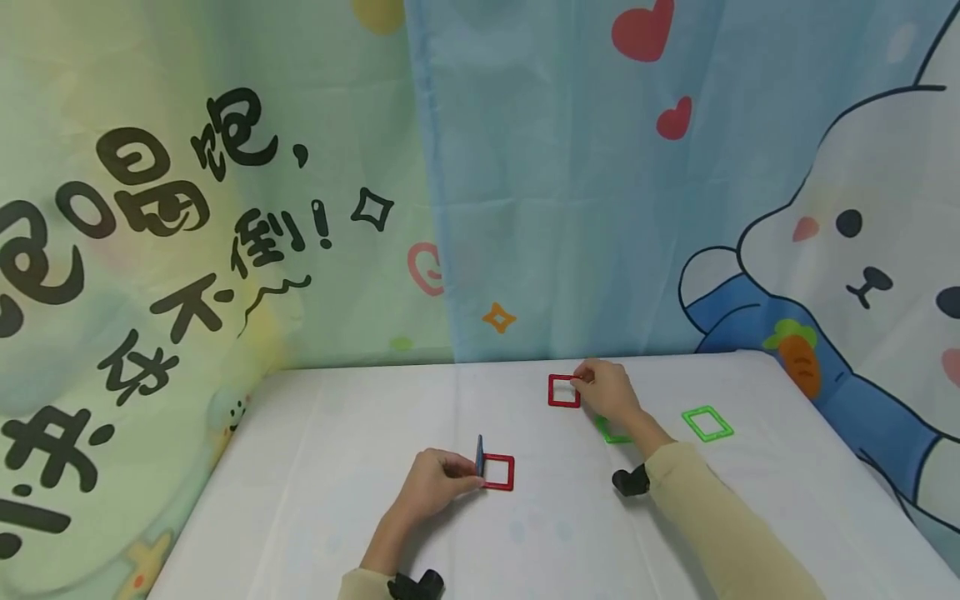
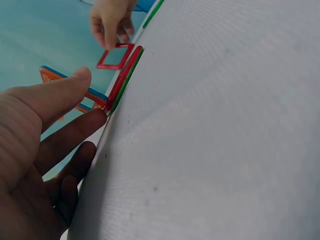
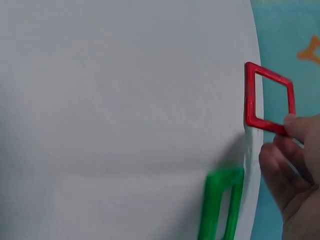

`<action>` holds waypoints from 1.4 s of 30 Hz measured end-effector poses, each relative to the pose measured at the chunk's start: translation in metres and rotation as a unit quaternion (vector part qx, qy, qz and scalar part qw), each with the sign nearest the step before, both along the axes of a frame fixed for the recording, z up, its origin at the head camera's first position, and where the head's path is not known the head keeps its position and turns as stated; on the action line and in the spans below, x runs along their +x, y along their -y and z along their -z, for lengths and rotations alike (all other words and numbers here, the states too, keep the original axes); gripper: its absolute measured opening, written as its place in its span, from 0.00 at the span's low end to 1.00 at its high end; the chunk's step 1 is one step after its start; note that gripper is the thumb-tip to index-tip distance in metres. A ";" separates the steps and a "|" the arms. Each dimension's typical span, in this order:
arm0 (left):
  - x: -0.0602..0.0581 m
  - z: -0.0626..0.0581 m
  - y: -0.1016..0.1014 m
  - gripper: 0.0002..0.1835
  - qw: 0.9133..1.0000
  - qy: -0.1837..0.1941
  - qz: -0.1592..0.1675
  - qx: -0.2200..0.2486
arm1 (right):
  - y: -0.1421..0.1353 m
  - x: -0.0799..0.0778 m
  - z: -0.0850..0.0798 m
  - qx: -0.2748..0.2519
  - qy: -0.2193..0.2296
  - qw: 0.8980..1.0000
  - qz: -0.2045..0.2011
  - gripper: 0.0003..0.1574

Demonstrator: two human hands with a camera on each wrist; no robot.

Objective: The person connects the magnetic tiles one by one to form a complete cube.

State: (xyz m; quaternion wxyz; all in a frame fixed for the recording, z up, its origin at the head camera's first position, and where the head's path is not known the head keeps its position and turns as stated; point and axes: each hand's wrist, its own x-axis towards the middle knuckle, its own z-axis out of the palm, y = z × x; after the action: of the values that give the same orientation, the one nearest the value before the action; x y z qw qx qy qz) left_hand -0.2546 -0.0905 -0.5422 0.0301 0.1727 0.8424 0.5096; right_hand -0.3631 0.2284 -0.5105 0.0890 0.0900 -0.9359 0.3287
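My left hand [image 1: 438, 482] pinches a square frame tile [image 1: 480, 455] between thumb and fingers. This tile stands upright, and its rims look blue and orange [image 2: 47, 76] in the left wrist view. It meets the left edge of a red square frame [image 1: 512, 473] lying on the table; a green rim [image 2: 129, 81] shows directly beneath that red one. Farther back, my right hand [image 1: 609, 392] holds another red square frame [image 1: 551, 392] by its right side, raised above the table. Below the right wrist lies a green square frame [image 1: 617, 438], partly covered by the arm.
Another green square frame [image 1: 723, 420] lies on the white tabletop [image 1: 337, 467] at the right. A printed curtain [image 1: 525, 208] hangs along the table's back edge. Black wrist straps [image 1: 632, 481] sit on both sleeves.
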 end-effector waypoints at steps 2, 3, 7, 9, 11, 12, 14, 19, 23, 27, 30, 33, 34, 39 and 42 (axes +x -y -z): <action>0.000 0.000 0.000 0.07 1.000 0.002 -0.003 -0.003 | 0.008 0.005 -0.001 -0.021 -0.031 0.999 -0.020 0.04; -0.001 0.000 0.000 0.07 1.000 0.003 -0.003 -0.003 | 0.013 0.008 -0.002 -0.033 -0.041 0.998 -0.029 0.03; -0.002 0.001 0.000 0.07 1.000 0.002 -0.005 -0.004 | 0.029 0.018 -0.007 -0.064 -0.061 0.995 -0.052 0.03; -0.003 0.002 0.000 0.07 1.000 0.002 -0.005 -0.004 | 0.036 0.022 -0.008 -0.068 -0.058 0.994 -0.058 0.03; -0.003 0.003 0.000 0.07 1.000 0.005 -0.005 -0.006 | 0.043 0.027 -0.009 -0.066 -0.051 0.994 -0.067 0.03; -0.002 0.003 0.000 0.07 1.000 0.007 -0.006 -0.008 | 0.047 0.029 -0.009 -0.067 -0.048 0.994 -0.070 0.04; -0.003 0.003 0.001 0.07 1.000 0.009 -0.006 -0.008 | 0.054 0.033 -0.009 -0.067 -0.046 0.994 -0.078 0.05; -0.005 0.001 0.003 0.07 1.000 0.008 -0.008 -0.007 | 0.067 0.041 -0.007 -0.067 -0.059 0.992 -0.091 0.04; -0.005 0.000 0.003 0.07 1.000 0.011 -0.011 -0.012 | 0.073 0.049 -0.005 -0.064 -0.055 0.992 -0.097 0.03; -0.002 0.001 0.002 0.07 1.000 0.011 -0.010 -0.014 | 0.077 0.059 -0.003 -0.070 -0.056 0.990 -0.105 0.03; -0.001 0.001 0.000 0.07 1.000 0.008 -0.011 -0.016 | 0.079 0.066 -0.002 -0.084 -0.059 0.988 -0.114 0.04; -0.001 -0.001 0.000 0.07 1.000 0.004 -0.014 -0.020 | 0.083 0.070 -0.003 -0.095 -0.062 0.986 -0.121 0.04; -0.001 -0.001 0.000 0.07 1.000 0.003 -0.013 -0.021 | 0.084 0.072 -0.003 -0.097 -0.064 0.986 -0.123 0.04; -0.001 0.000 0.000 0.07 1.000 -0.004 -0.013 -0.024 | 0.088 0.078 -0.003 -0.095 -0.062 0.985 -0.132 0.03; 0.000 0.001 -0.001 0.07 1.000 -0.006 -0.011 -0.021 | 0.089 0.081 -0.002 -0.096 -0.063 0.984 -0.137 0.03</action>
State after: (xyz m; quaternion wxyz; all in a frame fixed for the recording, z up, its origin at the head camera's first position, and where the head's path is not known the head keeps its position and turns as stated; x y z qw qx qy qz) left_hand -0.2548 -0.0897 -0.5428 0.0236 0.1660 0.8549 0.4910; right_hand -0.2820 0.1394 -0.5084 0.1104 0.2293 -0.8711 0.4200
